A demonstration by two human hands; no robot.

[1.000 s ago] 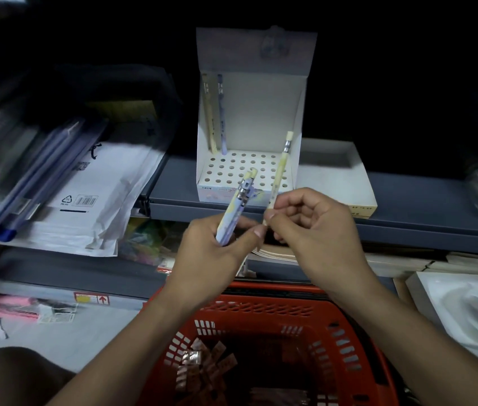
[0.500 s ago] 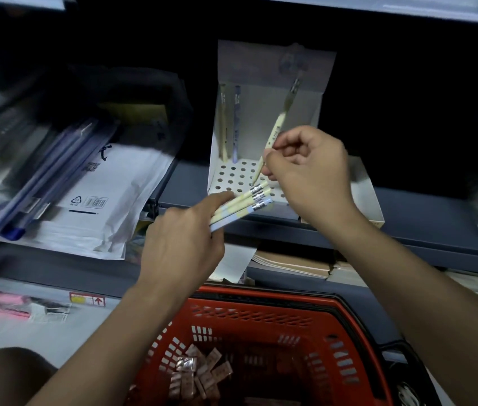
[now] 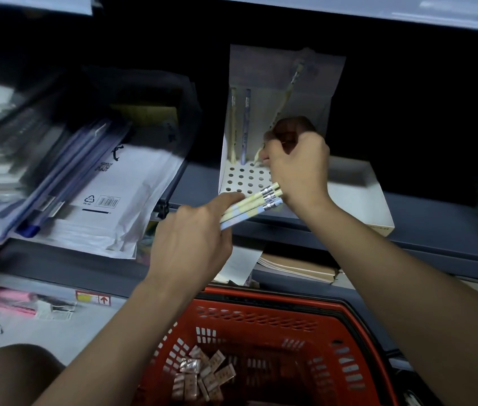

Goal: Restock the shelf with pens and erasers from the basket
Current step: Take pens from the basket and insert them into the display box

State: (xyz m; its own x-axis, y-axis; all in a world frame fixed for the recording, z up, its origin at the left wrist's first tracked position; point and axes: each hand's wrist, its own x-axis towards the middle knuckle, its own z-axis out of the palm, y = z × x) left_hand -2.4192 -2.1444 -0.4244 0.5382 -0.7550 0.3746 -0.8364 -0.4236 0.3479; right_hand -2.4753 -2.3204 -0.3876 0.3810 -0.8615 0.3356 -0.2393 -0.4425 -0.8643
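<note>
A white pen display box point(image 3: 243, 178) with a holed base stands on the grey shelf point(image 3: 437, 224). Two pens point(image 3: 245, 124) stand upright at its back left. My right hand point(image 3: 298, 165) pinches a pale yellow pen point(image 3: 286, 95) with its tip at the holed base and its top leaning right. My left hand point(image 3: 191, 244) grips a bundle of pens point(image 3: 254, 206), pale yellow and blue, pointing up and right below the box. The red basket point(image 3: 261, 315) sits in front of me with several wrapped erasers point(image 3: 202, 376) inside.
White mailers and plastic folders point(image 3: 85, 194) lie stacked on the shelf to the left. A low white tray point(image 3: 361, 197) sits right of the display box. Notebooks point(image 3: 296, 268) lie on the lower shelf. Pink items point(image 3: 3, 300) rest at the far left.
My right hand has carried the single pen forward and down into the display box, its tip now at the holes. My left hand kept the bundle and tilted it flatter.
</note>
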